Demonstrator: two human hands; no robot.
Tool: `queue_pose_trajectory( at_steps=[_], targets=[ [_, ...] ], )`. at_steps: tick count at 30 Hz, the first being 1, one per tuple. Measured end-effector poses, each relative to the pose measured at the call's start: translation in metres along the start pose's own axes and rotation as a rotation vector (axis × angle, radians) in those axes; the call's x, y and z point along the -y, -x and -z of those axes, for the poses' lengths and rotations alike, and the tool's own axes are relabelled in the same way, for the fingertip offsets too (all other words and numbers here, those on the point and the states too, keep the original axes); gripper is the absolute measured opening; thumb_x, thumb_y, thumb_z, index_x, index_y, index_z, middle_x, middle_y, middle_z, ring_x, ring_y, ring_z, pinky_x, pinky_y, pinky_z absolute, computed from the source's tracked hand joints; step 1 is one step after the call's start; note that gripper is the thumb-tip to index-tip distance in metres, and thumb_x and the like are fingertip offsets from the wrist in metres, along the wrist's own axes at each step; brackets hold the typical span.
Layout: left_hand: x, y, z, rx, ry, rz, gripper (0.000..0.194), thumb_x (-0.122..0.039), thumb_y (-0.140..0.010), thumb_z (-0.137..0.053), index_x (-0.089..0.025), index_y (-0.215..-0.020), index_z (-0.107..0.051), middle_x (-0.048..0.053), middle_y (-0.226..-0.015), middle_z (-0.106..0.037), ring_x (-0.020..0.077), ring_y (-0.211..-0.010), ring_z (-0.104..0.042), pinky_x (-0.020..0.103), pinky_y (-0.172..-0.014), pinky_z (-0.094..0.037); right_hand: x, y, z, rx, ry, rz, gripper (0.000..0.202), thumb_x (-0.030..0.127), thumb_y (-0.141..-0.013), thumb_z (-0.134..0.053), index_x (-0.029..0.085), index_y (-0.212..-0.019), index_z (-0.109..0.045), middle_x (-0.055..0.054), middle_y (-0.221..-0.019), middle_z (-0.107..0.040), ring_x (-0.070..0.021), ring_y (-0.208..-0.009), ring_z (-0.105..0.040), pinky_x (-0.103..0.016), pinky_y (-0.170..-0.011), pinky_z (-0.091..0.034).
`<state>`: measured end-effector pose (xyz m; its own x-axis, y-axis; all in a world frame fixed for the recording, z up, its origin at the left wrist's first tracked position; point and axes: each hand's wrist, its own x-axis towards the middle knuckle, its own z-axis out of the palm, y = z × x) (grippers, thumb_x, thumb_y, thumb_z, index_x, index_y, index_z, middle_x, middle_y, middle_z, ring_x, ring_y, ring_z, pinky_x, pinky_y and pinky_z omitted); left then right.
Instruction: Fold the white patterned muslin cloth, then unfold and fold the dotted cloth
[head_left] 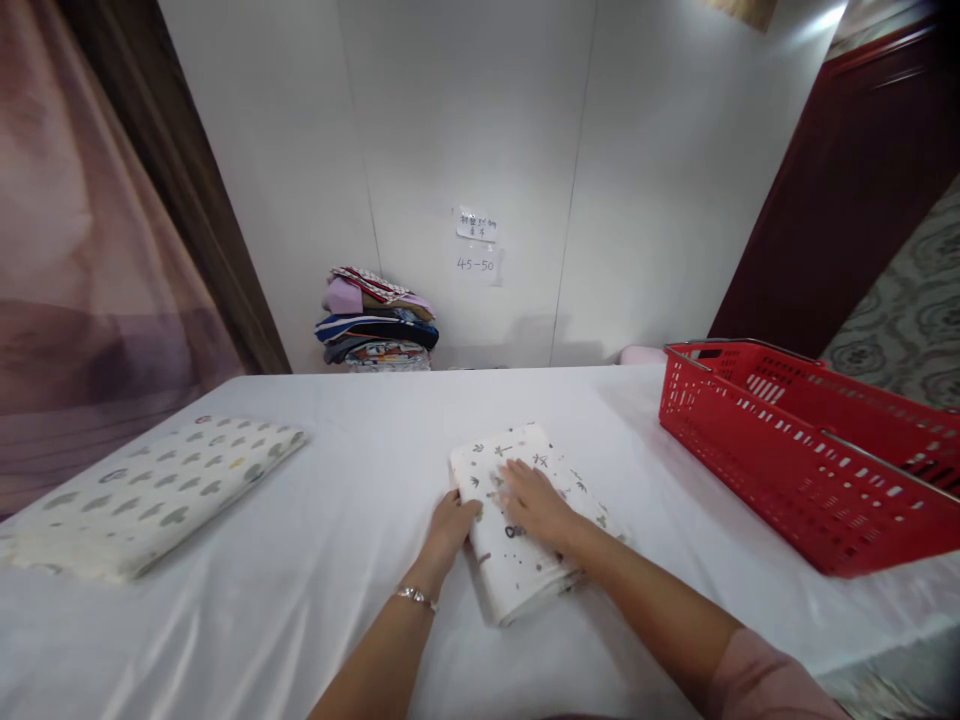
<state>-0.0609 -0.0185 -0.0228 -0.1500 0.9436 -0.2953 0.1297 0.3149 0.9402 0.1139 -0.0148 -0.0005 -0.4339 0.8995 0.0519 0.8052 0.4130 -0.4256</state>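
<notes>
my left hand (450,525) pinches the folded cloth's (499,550) edge mid-table (360,620), right hand (534,503) flat, fingers slightly apart, and a sideways push could skew its layers.

So the surface here is a wide flat table (352,470) draped in a white cover, kinda wrinkled toward the near side, with soft creases running through it. Over on the left there's a big folded cloth (161,485), off-white with rows of grey-green shapes and a bit of yellow. Around the middle sits a smaller folded cloth (491,555), white with little plant-like prints and dots, lying at an angle and well apart from the big one. Then on the right there's a red plastic basket (780,480), slotted sides, metal handles folded down along its rim.
</notes>
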Motion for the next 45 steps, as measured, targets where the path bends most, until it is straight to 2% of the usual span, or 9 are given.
queue_pose_trajectory(
  at_steps=[5, 8, 12, 16, 21, 29, 35, 41, 45],
  targets=[
    [0.003, -0.004, 0.001, -0.003, -0.057, 0.012, 0.038, -0.021, -0.065, -0.062, -0.012, -0.103, -0.058, 0.013, -0.093, -0.068, 0.0224, -0.081, -0.063, 0.027, -0.060, -0.048, -0.046, -0.002, 0.018, -0.045, 0.170, -0.183, 0.051, 0.031, -0.088, -0.038, 0.015, -0.136, -0.034, -0.012, -0.146, -0.027, -0.0249, -0.136, -0.016, -0.045, -0.108, -0.012],
    [0.003, -0.005, 0.001, -0.004, -0.076, 0.015, 0.043, -0.023, -0.066, -0.063, -0.013, -0.107, -0.055, 0.013, -0.098, -0.067, 0.0235, -0.086, -0.063, 0.028, -0.063, -0.048, -0.060, 0.000, 0.018, -0.045, 0.188, -0.187, 0.046, 0.034, -0.089, -0.037, 0.016, -0.131, -0.041, -0.011, -0.144, -0.032, -0.0242, -0.134, -0.019, -0.046, -0.106, -0.015],
    [0.002, -0.004, 0.001, -0.001, -0.131, 0.006, 0.048, -0.023, -0.066, -0.062, -0.011, -0.112, -0.052, 0.014, -0.104, -0.065, 0.0240, -0.091, -0.062, 0.029, -0.068, -0.048, -0.064, -0.010, 0.024, -0.137, 0.160, -0.181, 0.041, 0.033, -0.089, -0.038, 0.018, -0.126, -0.046, -0.009, -0.139, -0.039, -0.0224, -0.131, -0.025, -0.041, -0.104, -0.019],
    [0.001, -0.003, 0.002, 0.010, -0.166, -0.003, 0.051, -0.025, -0.069, -0.059, -0.011, -0.117, -0.049, 0.015, -0.111, -0.062, 0.0241, -0.094, -0.061, 0.029, -0.069, -0.049, -0.072, -0.034, 0.039, -0.266, 0.119, -0.381, 0.035, 0.029, -0.087, -0.041, 0.018, -0.118, -0.053, -0.009, -0.129, -0.050, -0.0206, -0.121, -0.041, -0.029, -0.096, -0.030],
    [0.001, -0.003, 0.001, 0.035, -0.138, 0.009, 0.049, -0.025, -0.069, -0.058, -0.012, -0.116, -0.049, 0.015, -0.107, -0.064, 0.0238, -0.088, -0.063, 0.028, -0.060, -0.049, -0.084, -0.060, 0.043, -0.326, 0.114, -0.534, 0.029, 0.035, -0.085, -0.044, 0.017, -0.102, -0.059, -0.008, -0.107, -0.061, -0.0201, -0.099, -0.054, -0.025, -0.075, -0.038],
    [0.007, -0.008, 0.000, 0.029, -0.150, -0.044, 0.047, -0.024, -0.070, -0.058, -0.012, -0.115, -0.050, 0.013, -0.107, -0.064, 0.0217, -0.089, -0.062, 0.029, -0.071, -0.048, -0.083, -0.076, 0.033, -0.331, 0.117, -0.585, 0.020, 0.032, -0.080, -0.047, 0.018, -0.082, -0.060, -0.006, -0.089, -0.064, -0.0172, -0.083, -0.057, -0.023, -0.060, -0.032],
    [0.007, -0.007, 0.000, 0.021, -0.166, -0.045, 0.046, -0.023, -0.070, -0.058, -0.013, -0.115, -0.051, 0.012, -0.107, -0.064, 0.0222, -0.091, -0.062, 0.030, -0.075, -0.047, -0.088, -0.078, 0.033, -0.335, 0.113, -0.579, 0.020, 0.028, -0.084, -0.043, 0.019, -0.082, -0.060, -0.004, -0.090, -0.065, -0.0151, -0.083, -0.057, -0.022, -0.061, -0.031],
    [0.013, -0.013, -0.001, 0.012, -0.152, -0.061, 0.044, -0.022, -0.069, -0.059, -0.014, -0.113, -0.053, 0.011, -0.106, -0.065, 0.0225, -0.091, -0.062, 0.031, -0.076, -0.046, -0.087, -0.084, 0.035, -0.304, 0.084, -0.621, 0.028, 0.042, -0.082, -0.045, 0.019, -0.085, -0.060, -0.004, -0.083, -0.066, -0.0168, -0.077, -0.058, -0.023, -0.056, -0.031],
    [0.015, -0.015, -0.001, 0.020, -0.136, -0.054, 0.043, -0.022, -0.069, -0.059, -0.015, -0.111, -0.054, 0.010, -0.104, -0.066, 0.0224, -0.090, -0.062, 0.031, -0.075, -0.047, -0.088, -0.093, 0.035, -0.297, 0.096, -0.624, 0.026, 0.040, -0.083, -0.046, 0.018, -0.085, -0.060, -0.005, -0.086, -0.066, -0.0176, -0.081, -0.058, -0.023, -0.059, -0.033]
  ],
)
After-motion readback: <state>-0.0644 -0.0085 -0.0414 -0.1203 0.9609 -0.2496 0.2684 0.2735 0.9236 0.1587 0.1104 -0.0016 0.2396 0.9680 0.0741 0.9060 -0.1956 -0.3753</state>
